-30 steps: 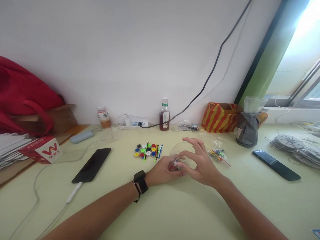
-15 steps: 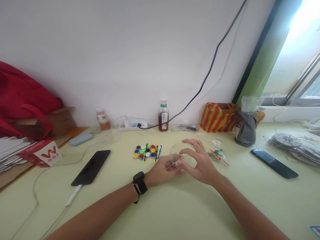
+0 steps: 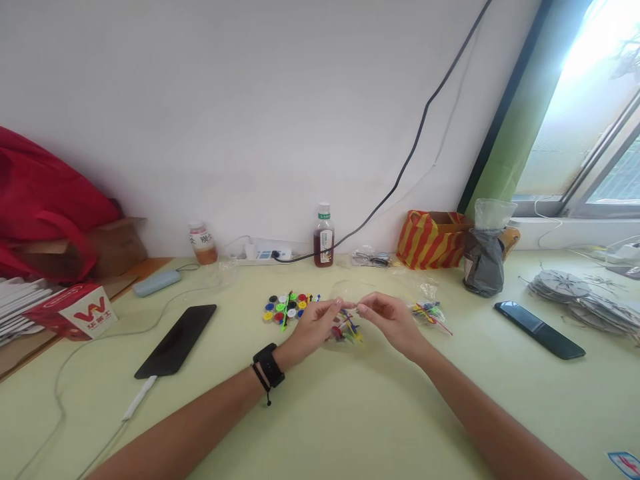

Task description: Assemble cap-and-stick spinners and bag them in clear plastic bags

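Observation:
My left hand [image 3: 316, 325], with a black watch [image 3: 269, 365] on its wrist, pinches the top of a small clear plastic bag [image 3: 345, 333]. Red, blue and yellow plastic pieces show inside, below the fingers. My right hand [image 3: 393, 321] has its thumb and forefinger closed at the bag's upper edge, close to the left fingertips. Just beyond the left hand lie several round coloured discs [image 3: 281, 308] and thin coloured arrow-shaped sticks [image 3: 287, 311]. Another clear bag of coloured pieces [image 3: 430, 313] rests to the right of my right hand.
A black phone [image 3: 177, 341] on a cable lies left, near a red-and-white box [image 3: 75, 310]. Along the wall stand a dark drink bottle [image 3: 324, 240], a power strip [image 3: 265, 251] and a striped bag [image 3: 430, 240]. A dark phone [image 3: 539, 330] and stacked grey discs [image 3: 560, 285] lie right.
My right hand's spread fingers have closed into a pinch at the bag's edge. The bag, mostly covered by the left hand before, now hangs lower with coloured pieces showing.

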A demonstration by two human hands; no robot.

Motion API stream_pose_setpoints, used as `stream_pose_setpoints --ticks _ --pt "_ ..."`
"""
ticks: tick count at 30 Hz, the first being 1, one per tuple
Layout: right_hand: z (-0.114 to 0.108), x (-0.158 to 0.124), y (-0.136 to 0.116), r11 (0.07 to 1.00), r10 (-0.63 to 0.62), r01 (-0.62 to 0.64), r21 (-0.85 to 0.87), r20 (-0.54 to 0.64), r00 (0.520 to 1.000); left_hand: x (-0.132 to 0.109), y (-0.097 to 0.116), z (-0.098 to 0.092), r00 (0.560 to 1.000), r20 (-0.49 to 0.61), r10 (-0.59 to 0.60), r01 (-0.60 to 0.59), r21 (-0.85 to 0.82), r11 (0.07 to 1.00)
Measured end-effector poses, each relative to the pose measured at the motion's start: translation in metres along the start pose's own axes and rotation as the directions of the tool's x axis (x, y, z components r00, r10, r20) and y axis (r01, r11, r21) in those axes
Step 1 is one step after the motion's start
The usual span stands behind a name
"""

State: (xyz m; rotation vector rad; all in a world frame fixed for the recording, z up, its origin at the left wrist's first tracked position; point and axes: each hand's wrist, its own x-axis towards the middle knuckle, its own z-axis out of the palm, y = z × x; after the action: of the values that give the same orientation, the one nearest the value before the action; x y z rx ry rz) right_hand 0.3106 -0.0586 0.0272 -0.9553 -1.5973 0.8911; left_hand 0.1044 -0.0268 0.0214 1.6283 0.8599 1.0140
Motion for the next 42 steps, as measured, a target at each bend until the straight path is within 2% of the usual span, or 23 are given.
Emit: stream_pose_setpoints --ticks 3,6,11,17,21,24,29,34,40,42 --pt "0.001 0.003 0.004 0.992 0.082 -0.078 0.095 -0.041 0.996 0.004 0.0 -0.005 0.998 -0.056 0.029 -0.029 -0.01 1.0" --pt "0.001 0.004 0.006 0.983 0.111 -0.102 0.152 -0.053 0.992 0.006 0.004 -0.006 0.998 -0.069 0.015 -0.02 -0.074 0.997" --pt "0.005 0.001 0.003 0.98 0.129 -0.117 0.159 -0.064 0.99 0.003 0.009 -0.003 1.0 0.01 0.029 -0.028 -0.119 0.992" --pt "0.016 -0.005 -0.003 0.981 0.093 -0.101 0.163 0.058 0.994 -0.001 0.014 -0.002 0.995 0.089 0.047 -0.039 -0.086 0.996" --pt "0.016 -0.007 -0.002 0.978 0.11 -0.106 0.178 -0.011 0.994 -0.003 0.016 -0.001 0.985 0.159 0.061 -0.037 -0.146 0.989" --pt "0.015 -0.008 -0.003 0.976 0.108 -0.106 0.189 -0.002 0.994 -0.005 0.018 0.001 0.98 0.186 0.07 -0.042 -0.151 0.988" --pt "0.018 -0.009 -0.01 0.976 0.086 -0.09 0.201 0.028 0.996 -0.005 0.02 0.004 0.99 0.099 0.101 -0.099 -0.028 0.995" --pt "0.017 -0.009 -0.014 0.985 0.066 -0.069 0.157 0.022 0.998 -0.001 0.018 0.001 0.999 0.018 0.038 -0.038 -0.025 0.999" --pt "0.014 -0.007 -0.012 0.992 0.031 -0.028 0.124 -0.022 0.999 0.0 0.019 -0.006 0.992 0.118 0.048 -0.042 -0.057 0.997" --pt "0.015 -0.008 -0.011 0.987 0.034 -0.034 0.157 0.008 0.999 0.0 0.016 -0.005 0.992 0.121 0.046 -0.039 -0.056 0.998"
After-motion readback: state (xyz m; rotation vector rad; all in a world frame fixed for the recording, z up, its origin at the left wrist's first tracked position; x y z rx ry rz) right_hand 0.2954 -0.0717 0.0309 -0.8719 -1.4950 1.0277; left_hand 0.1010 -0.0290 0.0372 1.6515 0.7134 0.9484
